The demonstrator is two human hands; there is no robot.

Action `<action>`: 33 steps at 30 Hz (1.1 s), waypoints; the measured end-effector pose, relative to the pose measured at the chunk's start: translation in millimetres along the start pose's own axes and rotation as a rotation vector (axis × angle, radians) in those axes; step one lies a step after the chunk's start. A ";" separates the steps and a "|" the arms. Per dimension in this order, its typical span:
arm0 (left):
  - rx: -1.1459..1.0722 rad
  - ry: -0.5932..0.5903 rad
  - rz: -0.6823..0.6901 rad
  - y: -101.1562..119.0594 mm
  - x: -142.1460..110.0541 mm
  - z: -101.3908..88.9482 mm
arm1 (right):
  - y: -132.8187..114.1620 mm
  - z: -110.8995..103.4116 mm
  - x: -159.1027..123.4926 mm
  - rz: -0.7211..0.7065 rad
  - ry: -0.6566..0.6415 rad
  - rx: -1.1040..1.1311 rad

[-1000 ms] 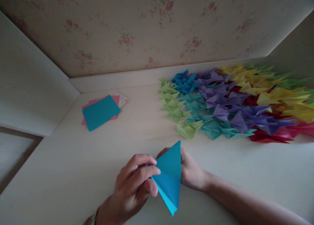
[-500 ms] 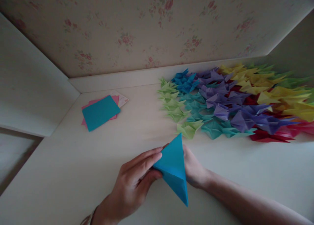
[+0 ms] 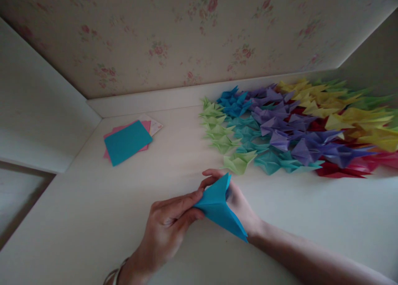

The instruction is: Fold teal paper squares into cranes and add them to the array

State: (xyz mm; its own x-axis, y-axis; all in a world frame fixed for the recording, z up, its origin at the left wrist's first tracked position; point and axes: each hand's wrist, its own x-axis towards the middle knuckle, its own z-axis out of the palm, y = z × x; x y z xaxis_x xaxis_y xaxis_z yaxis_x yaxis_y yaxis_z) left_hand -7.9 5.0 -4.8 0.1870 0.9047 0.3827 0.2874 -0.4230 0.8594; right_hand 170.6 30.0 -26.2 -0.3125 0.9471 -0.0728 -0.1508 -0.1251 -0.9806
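The left hand (image 3: 169, 220) pinches the folded blue paper (image 3: 216, 204) at the person's twelve o'clock, over the white tabletop (image 3: 93, 218); the right hand (image 3: 241, 206), half hidden behind it, I can't read. Farther off, stacked sheets (image 3: 128, 144) lie toward eleven o'clock, colourful paper figures (image 3: 306, 150) toward one.

The folded blue paper (image 3: 214, 203) hides part of the right hand (image 3: 240, 207). To that paper's right, the view's edge crops yellow origami figures (image 3: 384, 139); to its left, a bracelet (image 3: 116, 274) is cut off and markings on a white slip (image 3: 156, 125) are too small to read.
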 end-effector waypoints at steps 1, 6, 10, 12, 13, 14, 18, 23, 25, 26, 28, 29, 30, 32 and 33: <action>-0.026 0.005 -0.033 0.1 0.1 0.5 | 1.2 0.3 -0.3 -0.028 0.027 -0.021; -0.175 0.001 -0.199 0.4 0.6 1.6 | 4.6 0.7 -3.1 -0.049 0.113 -0.100; -0.182 0.058 -0.346 -7.0 -1.3 -0.2 | 1.0 1.6 -3.4 -0.014 0.004 -0.003; -0.149 0.118 -0.412 -13.4 -2.2 -2.4 | -2.2 2.8 -2.5 -0.023 0.000 0.022; -0.148 0.145 -0.442 -16.3 -2.3 -3.7 | -3.6 3.3 -2.1 -0.015 0.006 0.040; -0.159 0.166 -0.469 -18.6 -2.2 -5.0 | -4.7 3.5 -1.6 -0.001 0.005 0.064; -0.161 0.211 -0.526 -17.1 1.1 -8.4 | -4.0 1.2 -1.7 0.040 -0.057 0.164; -0.001 0.203 -0.562 -4.1 6.5 -8.0 | -0.1 -1.6 -1.8 0.078 -0.055 0.214; 0.036 0.211 -0.582 -2.5 7.4 -7.4 | -0.9 -1.0 0.0 0.110 -0.031 0.208; 0.049 0.212 -0.588 -2.7 7.6 -7.2 | -1.7 -0.4 1.1 0.130 -0.016 0.192; 0.076 0.199 -0.587 -4.1 7.6 -7.2 | -3.8 1.1 2.6 0.172 0.007 0.139; 0.098 0.189 -0.580 -4.9 7.6 -7.3 | -4.7 1.9 2.8 0.191 0.006 0.110; 0.123 0.177 -0.569 -5.5 7.7 -7.4 | -5.4 2.6 2.6 0.205 -0.007 0.088; 0.172 0.147 -0.545 -5.9 7.9 -7.1 | -6.0 3.5 1.3 0.205 -0.063 0.050; 0.188 0.124 -0.531 -5.6 7.9 -6.7 | -5.8 3.6 0.6 0.196 -0.094 0.034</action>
State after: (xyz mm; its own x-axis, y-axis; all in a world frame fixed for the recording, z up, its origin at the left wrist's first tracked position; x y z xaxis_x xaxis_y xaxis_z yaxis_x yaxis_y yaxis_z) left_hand -14.3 14.8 -4.3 -0.1364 0.9899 -0.0384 0.4760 0.0995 0.8738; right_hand 167.8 30.3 -19.8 -0.4248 0.8722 -0.2426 -0.1096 -0.3156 -0.9425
